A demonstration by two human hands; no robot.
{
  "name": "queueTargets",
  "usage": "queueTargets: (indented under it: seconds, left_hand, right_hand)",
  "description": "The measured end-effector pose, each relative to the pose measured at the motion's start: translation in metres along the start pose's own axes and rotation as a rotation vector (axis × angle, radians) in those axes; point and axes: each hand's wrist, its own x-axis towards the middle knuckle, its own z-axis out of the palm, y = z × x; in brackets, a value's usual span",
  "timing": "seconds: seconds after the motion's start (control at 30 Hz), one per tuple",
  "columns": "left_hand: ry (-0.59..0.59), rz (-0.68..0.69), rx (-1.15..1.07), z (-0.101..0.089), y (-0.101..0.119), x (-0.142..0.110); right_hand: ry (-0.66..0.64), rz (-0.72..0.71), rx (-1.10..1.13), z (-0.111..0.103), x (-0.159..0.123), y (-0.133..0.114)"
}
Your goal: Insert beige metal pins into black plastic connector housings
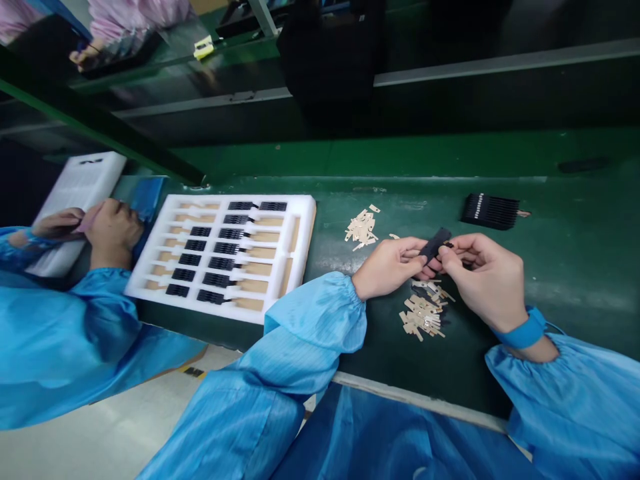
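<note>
One white tray [291, 251] held about thirteen black blocks [221, 263] in its slots, with other slots showing tan bottoms. Two piles of tan tabs [423, 315], too many to count, lay on the green table [555, 280], near one black stack [490, 211]. Between the piles, the left hand [389, 268] gripped one dark strip [436, 244], the right hand [489, 275] pinching its edge.

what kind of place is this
Probably an electronics assembly line: a white foam tray holds rows of small black parts, pale small pieces lie in piles on the green bench, and blue-sleeved people work side by side.
</note>
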Motion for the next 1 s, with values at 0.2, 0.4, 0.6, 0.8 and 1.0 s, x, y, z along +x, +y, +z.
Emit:
queueTargets:
  seconds: [0.2,0.4,0.6,0.8,1.0]
  left_hand:
    - [0.004,0.005,-0.001,0.001,0.002,-0.001]
    - [-0.005,-0.001,-0.011,0.0,0.001,0.0]
    - [-0.012,0.009,-0.01,-0.001,0.0,0.0]
    - [0.014,0.057,-0.025,0.002,-0.003,-0.001]
    - [0.09,0.11,0.035,0.006,-0.011,-0.001]
  right_hand:
    - [0.002,-0.009,-0.024,0.0,0.0,-0.003]
    - [0.0,0.001,-0.003,0.001,0.001,-0.002]
    - [0.014,-0.022,-0.024,0.001,0.001,0.0]
    - [0.083,-0.178,-0.157,0.002,0.0,-0.008]
    - [0.144,-0.303,-0.366,0.003,-0.001,-0.013]
